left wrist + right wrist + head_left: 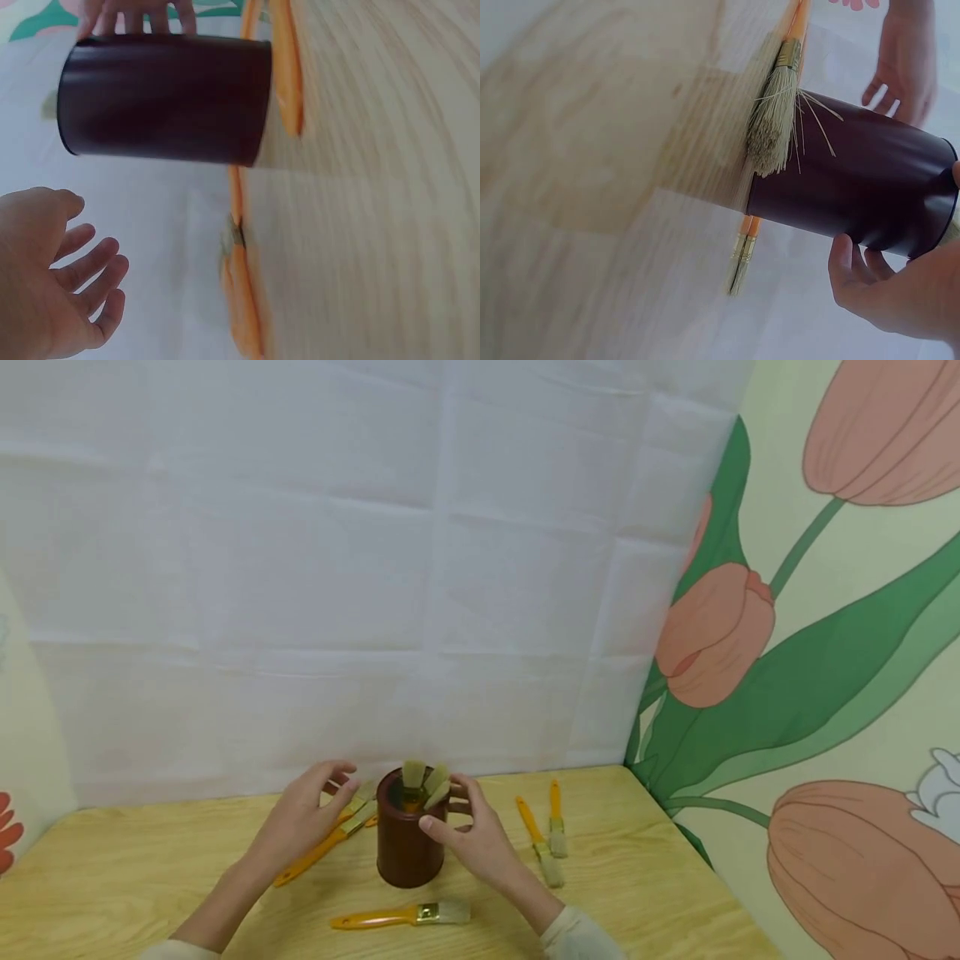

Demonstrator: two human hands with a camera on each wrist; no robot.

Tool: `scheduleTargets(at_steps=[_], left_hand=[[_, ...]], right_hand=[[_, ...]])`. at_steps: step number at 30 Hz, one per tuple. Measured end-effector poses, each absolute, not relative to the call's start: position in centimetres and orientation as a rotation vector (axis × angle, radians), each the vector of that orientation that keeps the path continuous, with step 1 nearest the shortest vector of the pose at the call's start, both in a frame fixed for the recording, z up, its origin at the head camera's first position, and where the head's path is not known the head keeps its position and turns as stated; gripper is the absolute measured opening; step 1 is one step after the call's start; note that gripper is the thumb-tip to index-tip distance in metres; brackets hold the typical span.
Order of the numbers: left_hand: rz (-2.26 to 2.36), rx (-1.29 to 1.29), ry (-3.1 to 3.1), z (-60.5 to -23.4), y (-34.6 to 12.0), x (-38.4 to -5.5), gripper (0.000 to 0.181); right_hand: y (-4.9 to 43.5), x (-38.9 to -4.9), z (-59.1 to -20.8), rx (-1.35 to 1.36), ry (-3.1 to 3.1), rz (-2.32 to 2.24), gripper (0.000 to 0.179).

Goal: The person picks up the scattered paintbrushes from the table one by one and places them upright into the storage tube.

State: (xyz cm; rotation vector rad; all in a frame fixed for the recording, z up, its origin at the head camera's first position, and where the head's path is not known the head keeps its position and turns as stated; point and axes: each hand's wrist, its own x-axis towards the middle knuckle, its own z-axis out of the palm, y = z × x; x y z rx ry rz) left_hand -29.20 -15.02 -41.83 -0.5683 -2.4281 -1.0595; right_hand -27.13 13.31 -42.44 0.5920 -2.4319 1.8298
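A dark brown cylindrical pot (405,856) stands upright on the table, with several bristle-up paintbrushes (413,774) in it. My right hand (480,839) holds the pot near its top, thumb at the front of the rim and fingers round the right side. To the left of the pot, my left hand (300,810) is apart from it with relaxed, slightly bent fingers and nothing in them, as the left wrist view also shows. Below and beyond that hand lie orange-handled paintbrushes (318,857), partly hidden by it.
One paintbrush (382,918) lies crosswise in front of the pot. Two more, a longer paintbrush (531,821) and a smaller paintbrush (556,800), lie to the right on the wood-grain table (622,877). A white cloth (300,568) hangs behind, beside a tulip-patterned wall (847,693).
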Motion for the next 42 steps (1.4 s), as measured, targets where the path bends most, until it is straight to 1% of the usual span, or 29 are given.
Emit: scheduleTargets(at_steps=[8,16,25,32,35,36,39,42], left_hand=[[-0.989,-0.559,-2.588,-43.8,-16.9,-30.8,0.031],[-0.919,-0.529,-2.708,-45.1,-17.5,-31.8,0.038],[-0.675,-0.568,-2.743,-44.6,-16.3,-30.8,0.020],[-0.587,-0.525,-2.810,-44.5,-15.4,-30.7,0.018],[-0.545,-0.501,-2.832,-44.9,-15.2,-30.9,0.005],[-0.525,-0.497,-2.833,-45.0,-15.2,-31.0,0.007],[-0.461,-0.485,-2.835,-45.1,-14.8,-31.0,0.021],[-0.453,-0.457,-2.849,-45.1,-14.4,-30.8,0.017]], right_hand=[[13.6,-27.2,-42.6,0.596,-2.437,1.804,0.067],[13.6,-27.1,-42.4,0.605,-2.435,1.806,0.067],[13.6,-26.8,-42.4,0.629,-2.429,1.793,0.065],[13.6,-26.9,-42.6,0.626,-2.429,1.788,0.066],[13.6,-26.9,-42.7,0.627,-2.436,1.792,0.066],[13.6,-27.0,-42.6,0.628,-2.437,1.794,0.067],[13.6,-27.1,-42.7,0.630,-2.438,1.795,0.066],[13.6,-27.1,-42.7,0.637,-2.439,1.790,0.067]])
